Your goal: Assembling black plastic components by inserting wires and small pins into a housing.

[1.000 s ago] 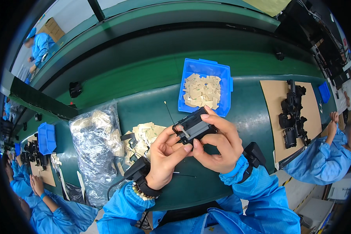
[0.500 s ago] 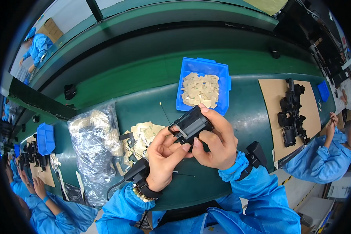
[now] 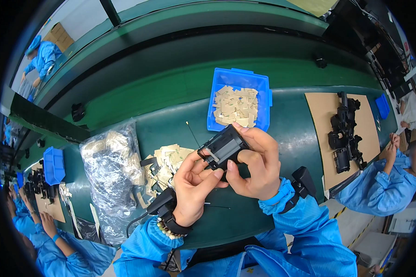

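Note:
Both of my hands hold a small black plastic housing (image 3: 223,147) above the green bench (image 3: 171,124). My right hand (image 3: 256,167) wraps it from the right, fingers over its top edge. My left hand (image 3: 196,183) supports it from below, its fingertips pressing a small beige strip against the near face. A pile of beige flat pieces (image 3: 167,162) lies just left of my hands. A blue bin (image 3: 238,104) of the same beige pieces stands behind the housing.
A clear plastic bag (image 3: 110,173) of beige pieces lies at the left. At the right, black housings (image 3: 344,134) rest on a cardboard sheet (image 3: 320,124), with a person in blue (image 3: 388,182) beside it. Another blue bin (image 3: 54,165) and another person's hands (image 3: 21,207) are far left.
The housing has tilted slightly in my hands and my left fingers have shifted along its near face. Nothing else moved.

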`<control>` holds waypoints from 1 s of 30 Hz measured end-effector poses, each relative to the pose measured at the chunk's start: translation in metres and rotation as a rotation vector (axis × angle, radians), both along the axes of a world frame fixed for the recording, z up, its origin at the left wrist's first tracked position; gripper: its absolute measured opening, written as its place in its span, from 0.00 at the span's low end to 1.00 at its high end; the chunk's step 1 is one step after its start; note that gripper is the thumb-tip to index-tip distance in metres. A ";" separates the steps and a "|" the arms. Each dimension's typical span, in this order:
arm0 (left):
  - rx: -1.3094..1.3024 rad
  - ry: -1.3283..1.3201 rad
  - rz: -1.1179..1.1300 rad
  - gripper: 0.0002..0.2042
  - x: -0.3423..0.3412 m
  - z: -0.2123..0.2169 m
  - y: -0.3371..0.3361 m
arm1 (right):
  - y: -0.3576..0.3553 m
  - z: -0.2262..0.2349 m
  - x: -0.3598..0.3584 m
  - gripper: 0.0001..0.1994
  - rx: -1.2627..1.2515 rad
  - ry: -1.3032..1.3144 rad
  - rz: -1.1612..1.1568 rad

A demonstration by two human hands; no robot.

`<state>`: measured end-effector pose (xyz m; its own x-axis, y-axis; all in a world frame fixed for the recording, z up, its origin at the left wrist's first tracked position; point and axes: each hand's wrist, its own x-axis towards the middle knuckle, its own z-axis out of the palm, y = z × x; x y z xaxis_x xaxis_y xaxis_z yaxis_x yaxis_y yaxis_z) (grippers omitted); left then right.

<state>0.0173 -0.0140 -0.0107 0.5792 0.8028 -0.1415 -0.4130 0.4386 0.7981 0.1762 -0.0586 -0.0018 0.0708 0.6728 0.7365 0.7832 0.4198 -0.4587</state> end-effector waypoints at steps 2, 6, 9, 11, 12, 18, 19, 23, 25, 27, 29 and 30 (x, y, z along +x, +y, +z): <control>-0.001 -0.002 -0.005 0.22 0.001 0.000 0.000 | 0.003 -0.004 0.002 0.11 0.054 -0.001 -0.027; -0.031 0.005 0.013 0.22 0.001 0.001 0.000 | 0.003 -0.002 0.003 0.17 0.059 0.035 -0.056; -0.039 0.000 0.003 0.22 0.002 0.001 0.001 | 0.002 -0.013 0.002 0.23 -0.013 0.262 -0.016; -0.045 -0.002 -0.002 0.22 0.002 0.000 0.002 | 0.003 -0.008 -0.001 0.26 -0.094 0.302 0.021; -0.049 0.023 -0.009 0.22 0.002 0.001 0.002 | 0.003 -0.006 -0.002 0.30 -0.176 0.340 0.060; -0.070 0.020 -0.040 0.21 0.000 -0.002 0.005 | 0.004 0.004 0.004 0.29 -0.298 0.311 0.085; -0.072 0.022 -0.052 0.20 0.001 -0.001 0.005 | 0.004 0.002 0.007 0.29 -0.296 0.310 0.081; -0.081 0.038 -0.065 0.20 0.003 0.001 0.006 | 0.005 -0.002 0.011 0.21 -0.262 0.279 0.044; -0.100 0.029 -0.064 0.21 0.002 0.000 0.008 | 0.007 -0.002 0.009 0.22 -0.271 0.274 0.046; -0.035 0.061 -0.065 0.22 0.001 -0.001 0.008 | 0.005 0.004 0.003 0.23 -0.267 0.267 0.011; 0.032 0.092 -0.068 0.23 0.002 -0.001 0.008 | 0.003 0.007 0.000 0.23 -0.260 0.259 -0.027; 0.041 0.079 -0.060 0.24 0.003 -0.002 0.009 | 0.003 0.007 0.000 0.25 -0.282 0.293 -0.015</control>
